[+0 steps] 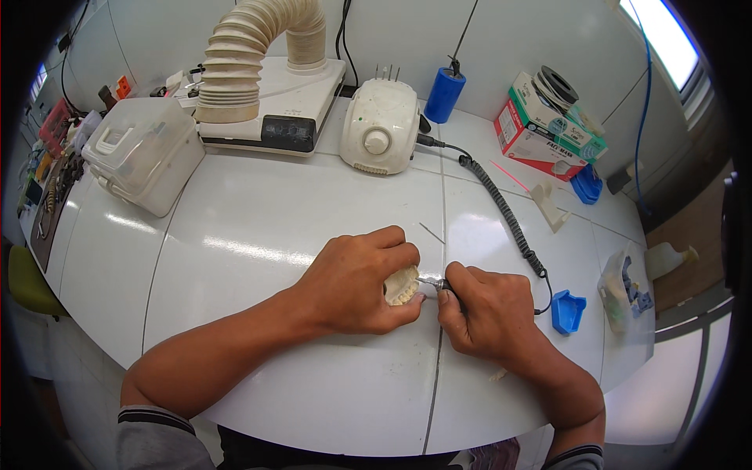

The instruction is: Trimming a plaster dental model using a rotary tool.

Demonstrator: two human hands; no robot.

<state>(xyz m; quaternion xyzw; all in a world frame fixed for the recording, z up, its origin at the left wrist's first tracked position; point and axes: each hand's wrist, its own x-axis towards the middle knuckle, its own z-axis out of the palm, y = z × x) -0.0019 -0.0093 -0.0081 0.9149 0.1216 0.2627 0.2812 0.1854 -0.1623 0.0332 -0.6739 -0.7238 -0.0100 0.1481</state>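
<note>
Near the middle of the white table, my left hand [352, 274] is closed around a cream dental cast [403, 287] with a row of teeth along its lower edge. My right hand [493, 301] grips a dark rotary handpiece [448, 287] like a pen. Its thin metal bur points left and meets the cast's right edge; whether it actually touches cannot be told. From the handpiece's back a coiled black cord [505, 207] runs up to a white control box [381, 125] with a round knob. Most of the handpiece is hidden inside my right hand.
A thin metal rod [431, 233] lies beyond my hands. Blue plastic pieces [568, 312] and a clear tub [624, 288] stand to the right. Farther back are a ribbed hose [243, 59] on a white unit, a lidded plastic box [145, 153], a blue cylinder [445, 95] and stacked cartons [544, 129].
</note>
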